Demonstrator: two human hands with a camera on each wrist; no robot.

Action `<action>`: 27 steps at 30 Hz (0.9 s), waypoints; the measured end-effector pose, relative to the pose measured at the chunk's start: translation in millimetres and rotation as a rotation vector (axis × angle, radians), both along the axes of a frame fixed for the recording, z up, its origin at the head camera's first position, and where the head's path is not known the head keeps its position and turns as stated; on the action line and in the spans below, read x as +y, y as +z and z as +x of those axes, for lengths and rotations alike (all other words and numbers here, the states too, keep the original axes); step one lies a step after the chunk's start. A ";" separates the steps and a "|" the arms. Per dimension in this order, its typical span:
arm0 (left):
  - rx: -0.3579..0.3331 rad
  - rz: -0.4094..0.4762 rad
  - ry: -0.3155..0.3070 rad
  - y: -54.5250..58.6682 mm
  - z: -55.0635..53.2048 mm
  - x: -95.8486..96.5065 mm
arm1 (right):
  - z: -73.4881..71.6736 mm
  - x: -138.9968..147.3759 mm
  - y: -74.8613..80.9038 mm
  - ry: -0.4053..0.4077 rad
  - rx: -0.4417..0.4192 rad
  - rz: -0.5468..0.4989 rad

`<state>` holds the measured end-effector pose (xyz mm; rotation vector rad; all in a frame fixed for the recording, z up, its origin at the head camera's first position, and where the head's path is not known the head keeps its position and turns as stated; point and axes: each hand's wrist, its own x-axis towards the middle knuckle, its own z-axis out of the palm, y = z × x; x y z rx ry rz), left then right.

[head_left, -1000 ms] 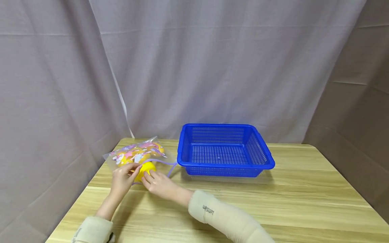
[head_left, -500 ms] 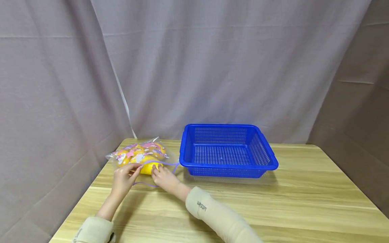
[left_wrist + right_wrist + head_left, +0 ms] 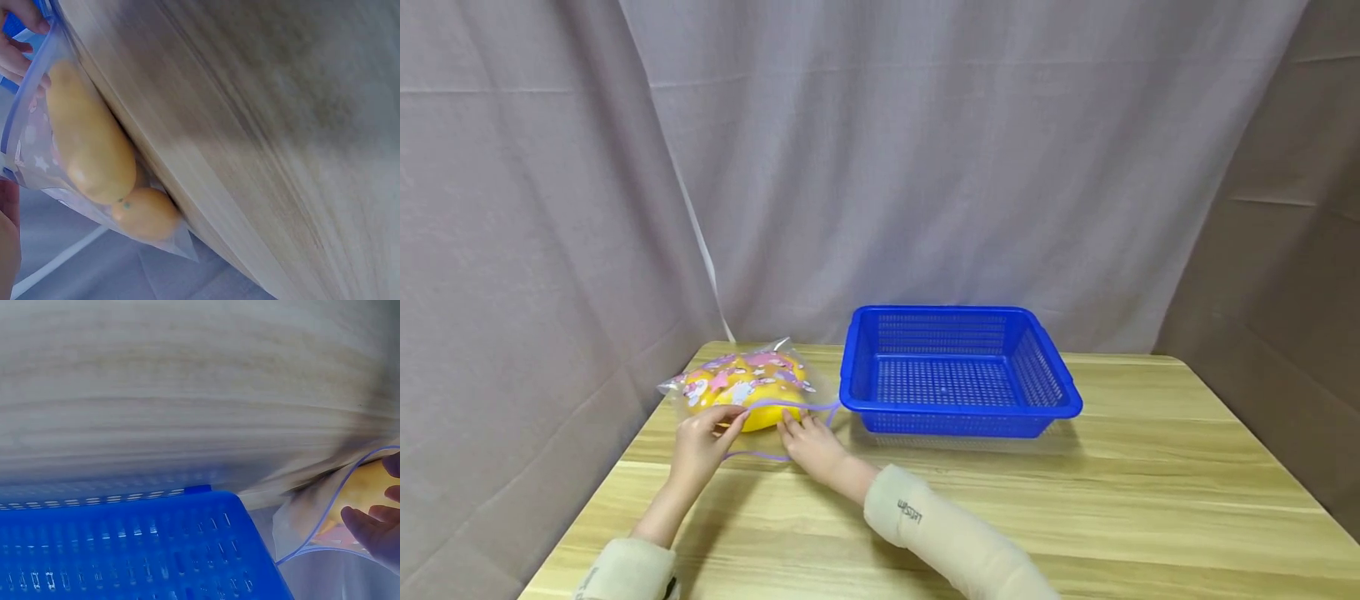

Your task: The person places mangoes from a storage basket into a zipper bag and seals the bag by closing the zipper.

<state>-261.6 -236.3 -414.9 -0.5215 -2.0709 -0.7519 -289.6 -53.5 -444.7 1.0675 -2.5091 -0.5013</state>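
A clear zip bag (image 3: 719, 380) with pink and purple cartoon prints lies at the table's left back. My left hand (image 3: 697, 442) pinches the purple upper edge of its mouth, which gapes toward me. Inside, just behind the mouth, sits a long yellow fruit-shaped piece (image 3: 94, 140). A small round orange fruit (image 3: 147, 215) with a green stem mark lies behind it in the left wrist view. My right hand (image 3: 814, 446) is at the mouth, its fingertips (image 3: 353, 519) against or very near the yellow piece; the fingers look extended. The print hides part of the contents.
A blue plastic basket (image 3: 955, 411) with a perforated floor and walls stands right beside the bag, its rim close to the bag's right corner. The wooden table (image 3: 1075, 508) stretches to the right and front. Grey curtains (image 3: 925, 167) rise behind and at both sides.
The yellow piece has shifted deeper into the bag, away from me. My right hand has moved slightly right along it and its fingers have loosened. My left hand keeps pinching the edge.
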 end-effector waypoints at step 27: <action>-0.038 -0.060 0.043 -1.9 8.1 -8.8 | 19.1 23.5 6.1 0.073 0.031 -0.038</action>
